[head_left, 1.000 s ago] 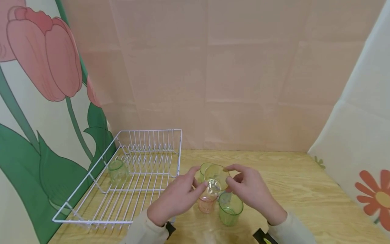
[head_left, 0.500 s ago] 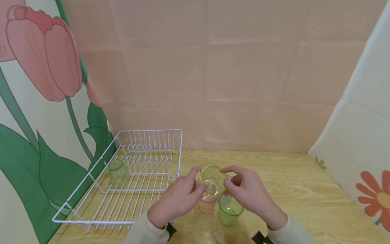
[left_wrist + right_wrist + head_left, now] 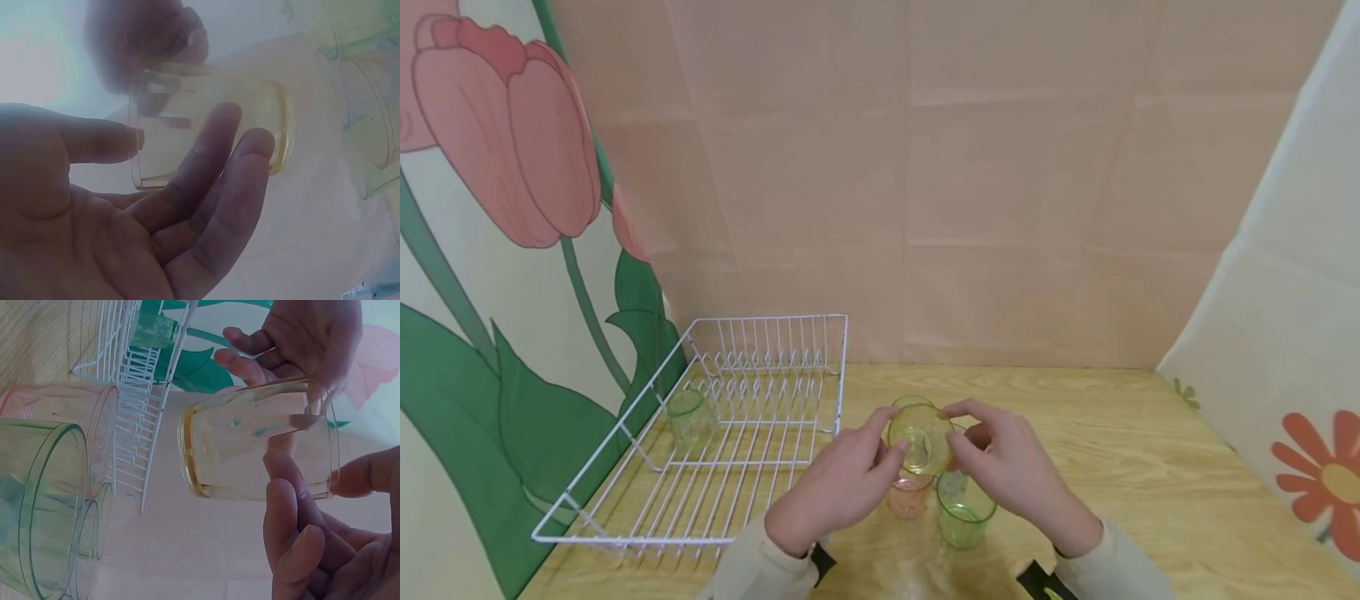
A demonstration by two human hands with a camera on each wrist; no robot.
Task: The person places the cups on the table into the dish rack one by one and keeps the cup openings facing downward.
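Note:
A yellow-tinted drinking glass (image 3: pixel 919 437) is up between both hands, above several glasses on the table. My left hand (image 3: pixel 841 477) pinches its left side near the rim, thumb at the edge and fingers along the wall. On the opposite side my right hand (image 3: pixel 1011 462) holds it the same way, with its thumb (image 3: pixel 359 478) at the rim. The thick yellow base (image 3: pixel 189 453) points down towards the table, and the mouth tips towards the head view. Below stand a pink glass (image 3: pixel 910 497) and a green glass (image 3: pixel 966 523), partly hiding a bluish glass (image 3: pixel 955 482).
A white wire dish rack (image 3: pixel 737 463) stands on the left, with a green glass (image 3: pixel 691 423) upside down in it. Behind the held glass shows the rim of another greenish glass (image 3: pixel 912 400). A pink cloth wall (image 3: pixel 910 208) closes off the back of the wooden table (image 3: pixel 1112 467).
The yellow glass has turned slightly between the hands and shifted a little left, its base now showing through the mouth. The right hand has moved slightly left; the left hand keeps its place.

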